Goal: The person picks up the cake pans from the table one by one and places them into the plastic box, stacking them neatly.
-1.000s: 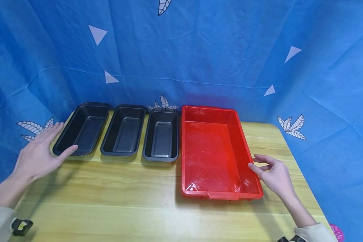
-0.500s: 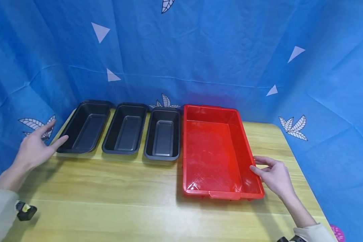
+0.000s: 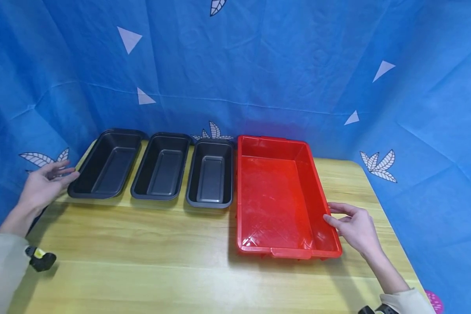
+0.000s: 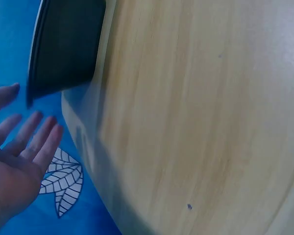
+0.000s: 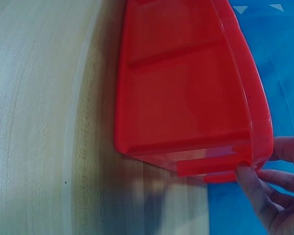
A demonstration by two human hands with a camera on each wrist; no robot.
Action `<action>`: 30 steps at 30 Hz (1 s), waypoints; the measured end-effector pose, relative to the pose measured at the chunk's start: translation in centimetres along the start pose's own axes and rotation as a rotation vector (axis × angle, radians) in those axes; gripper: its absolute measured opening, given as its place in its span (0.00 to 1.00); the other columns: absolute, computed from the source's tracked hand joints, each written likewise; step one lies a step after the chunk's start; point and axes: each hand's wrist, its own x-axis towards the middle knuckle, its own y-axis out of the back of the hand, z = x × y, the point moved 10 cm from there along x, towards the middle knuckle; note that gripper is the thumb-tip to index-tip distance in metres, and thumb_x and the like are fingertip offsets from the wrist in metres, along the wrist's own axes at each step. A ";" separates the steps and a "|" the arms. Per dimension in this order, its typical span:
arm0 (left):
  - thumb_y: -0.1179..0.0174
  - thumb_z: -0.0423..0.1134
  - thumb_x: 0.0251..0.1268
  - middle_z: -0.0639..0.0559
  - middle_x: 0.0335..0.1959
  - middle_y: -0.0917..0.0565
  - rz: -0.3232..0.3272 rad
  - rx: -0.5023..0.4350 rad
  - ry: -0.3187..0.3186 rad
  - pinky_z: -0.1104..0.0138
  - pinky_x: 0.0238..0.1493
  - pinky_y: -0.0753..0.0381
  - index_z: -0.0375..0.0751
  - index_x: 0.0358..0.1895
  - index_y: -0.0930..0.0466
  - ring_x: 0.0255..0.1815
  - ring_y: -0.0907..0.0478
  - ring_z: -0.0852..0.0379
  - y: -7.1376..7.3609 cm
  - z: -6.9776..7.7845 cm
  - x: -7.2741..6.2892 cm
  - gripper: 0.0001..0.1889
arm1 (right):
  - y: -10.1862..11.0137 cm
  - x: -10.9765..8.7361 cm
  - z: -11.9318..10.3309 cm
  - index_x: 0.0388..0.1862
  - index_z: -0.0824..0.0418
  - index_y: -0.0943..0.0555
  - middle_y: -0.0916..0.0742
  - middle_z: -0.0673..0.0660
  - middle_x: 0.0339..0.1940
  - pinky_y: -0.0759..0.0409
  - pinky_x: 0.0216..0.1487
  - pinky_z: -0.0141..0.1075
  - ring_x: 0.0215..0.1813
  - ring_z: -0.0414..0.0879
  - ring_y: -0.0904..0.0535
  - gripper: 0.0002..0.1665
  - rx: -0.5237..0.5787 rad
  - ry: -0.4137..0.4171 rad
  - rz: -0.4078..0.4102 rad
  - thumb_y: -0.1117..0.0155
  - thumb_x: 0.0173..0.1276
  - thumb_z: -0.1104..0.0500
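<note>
Three dark loaf pans stand in a row on the table in the head view: a left pan (image 3: 115,168), a middle pan (image 3: 164,172) and a right pan (image 3: 211,174). To their right is a large red plastic tray (image 3: 274,200). My left hand (image 3: 43,185) is just outside the left pan's near left corner, fingers relaxed. The left wrist view shows a gap between those fingers (image 4: 36,139) and the dark pan wall (image 4: 68,44). At the tray's right side, my right hand (image 3: 357,226) pinches the red rim (image 5: 257,112), thumb on the inner side, other fingers outside.
The pans and tray rest on a pale wooden table (image 3: 161,261) with rounded corners. Blue patterned cloth (image 3: 235,65) hangs behind and at both sides, close against the pans' far ends. Black wrist devices (image 3: 41,259) sit at the cuffs.
My left hand has drawn back leftward from over the left pan's edge, and its fingers have come closer together. The right hand stays at the tray's rim; pans and tray stay put.
</note>
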 end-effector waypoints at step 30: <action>0.53 0.57 0.83 0.14 0.76 0.40 -0.069 0.155 0.113 0.30 0.73 0.34 0.25 0.79 0.42 0.76 0.41 0.16 -1.9 -0.1 4.8 0.40 | 0.1 0.1 0.1 0.72 0.68 0.23 0.15 0.74 0.63 0.08 0.36 0.37 0.34 0.42 0.10 0.35 -0.018 -0.003 -0.005 0.26 0.71 0.55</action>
